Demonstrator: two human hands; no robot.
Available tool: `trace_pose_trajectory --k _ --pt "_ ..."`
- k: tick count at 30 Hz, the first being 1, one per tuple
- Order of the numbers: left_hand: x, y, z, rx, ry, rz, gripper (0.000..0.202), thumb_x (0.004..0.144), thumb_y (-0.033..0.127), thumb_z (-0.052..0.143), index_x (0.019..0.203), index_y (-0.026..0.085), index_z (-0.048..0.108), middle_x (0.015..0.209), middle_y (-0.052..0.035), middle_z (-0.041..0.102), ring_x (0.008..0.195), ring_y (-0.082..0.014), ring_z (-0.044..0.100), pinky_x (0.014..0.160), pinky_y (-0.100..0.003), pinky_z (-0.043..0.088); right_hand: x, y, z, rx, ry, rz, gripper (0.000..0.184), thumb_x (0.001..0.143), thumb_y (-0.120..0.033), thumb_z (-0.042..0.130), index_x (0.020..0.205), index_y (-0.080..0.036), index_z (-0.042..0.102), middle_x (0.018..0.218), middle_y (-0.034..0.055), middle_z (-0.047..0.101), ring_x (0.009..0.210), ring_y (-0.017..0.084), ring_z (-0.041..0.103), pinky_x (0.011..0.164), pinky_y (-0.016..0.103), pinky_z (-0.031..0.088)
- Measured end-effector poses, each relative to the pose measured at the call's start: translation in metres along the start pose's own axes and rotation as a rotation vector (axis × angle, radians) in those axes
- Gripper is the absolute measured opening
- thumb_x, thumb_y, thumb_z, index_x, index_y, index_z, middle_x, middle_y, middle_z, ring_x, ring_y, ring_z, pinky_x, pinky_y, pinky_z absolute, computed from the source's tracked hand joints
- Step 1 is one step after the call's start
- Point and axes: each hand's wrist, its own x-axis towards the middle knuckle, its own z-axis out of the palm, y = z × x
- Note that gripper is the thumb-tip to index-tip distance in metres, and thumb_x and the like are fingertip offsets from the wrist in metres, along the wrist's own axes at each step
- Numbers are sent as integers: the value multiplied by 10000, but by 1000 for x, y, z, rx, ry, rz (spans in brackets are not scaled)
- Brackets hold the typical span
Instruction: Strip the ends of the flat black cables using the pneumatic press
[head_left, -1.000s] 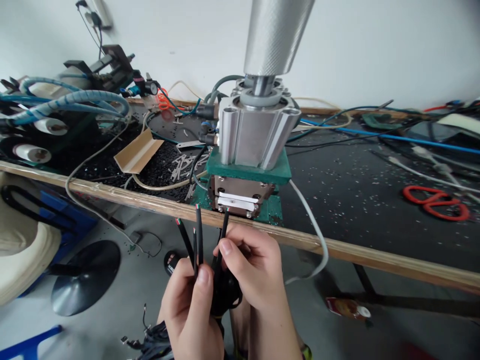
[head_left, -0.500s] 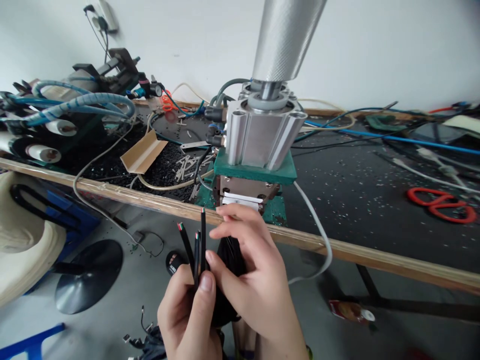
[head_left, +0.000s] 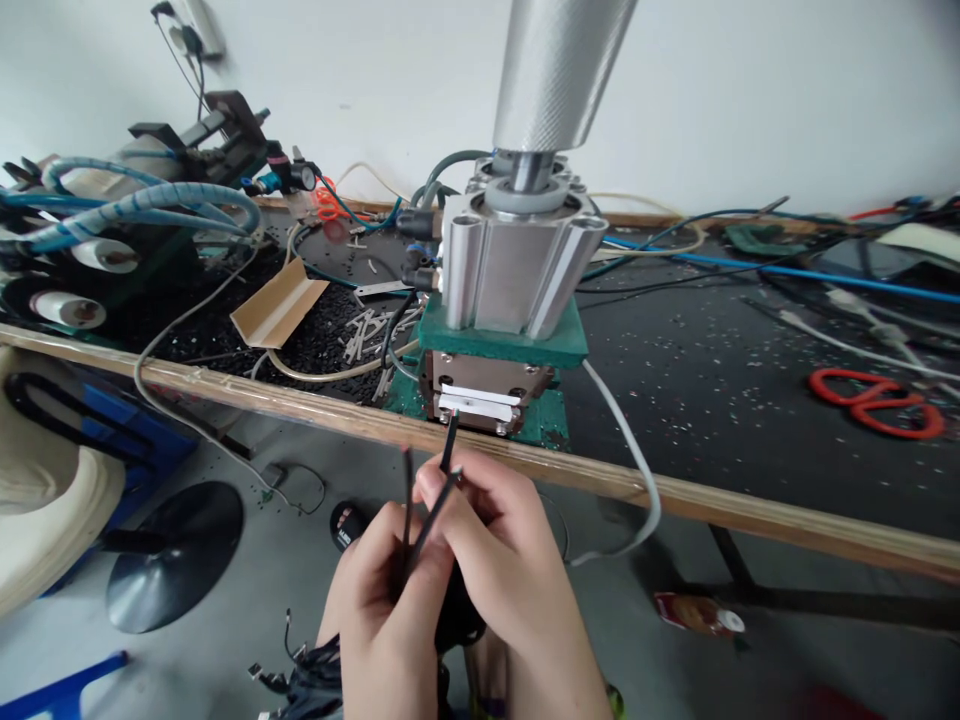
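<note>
Several black cables [head_left: 433, 518] with cut ends stand up between my hands, in front of the bench edge. My left hand [head_left: 390, 590] is closed round their lower part. With thumb and fingers, my right hand [head_left: 495, 540] pinches one cable near its tip, which points at the white slotted jaws [head_left: 480, 403] of a pneumatic press [head_left: 517, 265]. The tip lies close to the slot; whether it touches I cannot tell. Behind the hands, the cables' lower lengths are mostly hidden.
Red-handled scissors [head_left: 874, 402] lie on the black bench top [head_left: 675, 390] at right. Left of the press are a folded cardboard piece [head_left: 279, 305] and pale offcuts. A second machine [head_left: 112, 230] with blue hoses stands far left. A grey cable [head_left: 637, 450] hangs over the wooden edge.
My right hand has gone from open fingers beside the cables to pinching one, tilting it toward the press jaws. The other cables have shifted and lean differently in my left hand.
</note>
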Motion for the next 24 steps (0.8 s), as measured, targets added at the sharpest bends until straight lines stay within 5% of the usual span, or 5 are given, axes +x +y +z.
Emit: trace_pose_trajectory --k 6,12,24 --pt "5 4 2 -55 -58 -151 479 815 595 1047 757 226 747 691 4 645 660 -186 623 604 -264 541 7 0 4 259 66 143 445 1056 -553 814 780 -205 839 624 -1 659 554 149 621 526 243 484" --pt "4 7 10 -57 -63 -131 473 828 594 1042 753 230 750 668 9 609 681 -196 643 628 -271 575 20 -2 1 285 106 116 472 994 -545 872 675 -199 842 546 -18 567 537 125 533 546 249 411" --pt "8 11 18 -46 -48 -129 408 816 562 1054 803 236 807 662 -1 630 664 -205 660 594 -280 580 24 -2 0 310 118 147 533 1102 -502 728 673 -201 824 601 -5 586 568 120 540 501 212 416"
